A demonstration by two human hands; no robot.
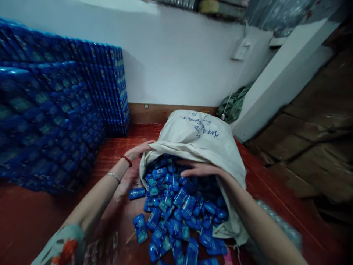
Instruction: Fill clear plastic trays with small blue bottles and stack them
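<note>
A white woven sack [193,129] with blue handwriting lies on the red surface, its mouth towards me. Small blue shiny packets [180,197] fill the mouth and spill out in front. My left hand [140,149] grips the sack's rim on the left side, its fingertips partly hidden by the cloth. Inside the opening, my right hand [201,169] reaches over the packets with its fingers stretched apart, holding nothing that I can see. Some of its fingertips are in shadow. A few packets, such as this single packet [140,228], lie loose on the left.
Tall stacks of blue packs [55,110] stand on the left. Brown cartons [309,136] are piled at the right beside a white post [275,77]. A green bag [234,105] lies behind the sack by the wall. Clear plastic packaging [284,224] rests at the lower right.
</note>
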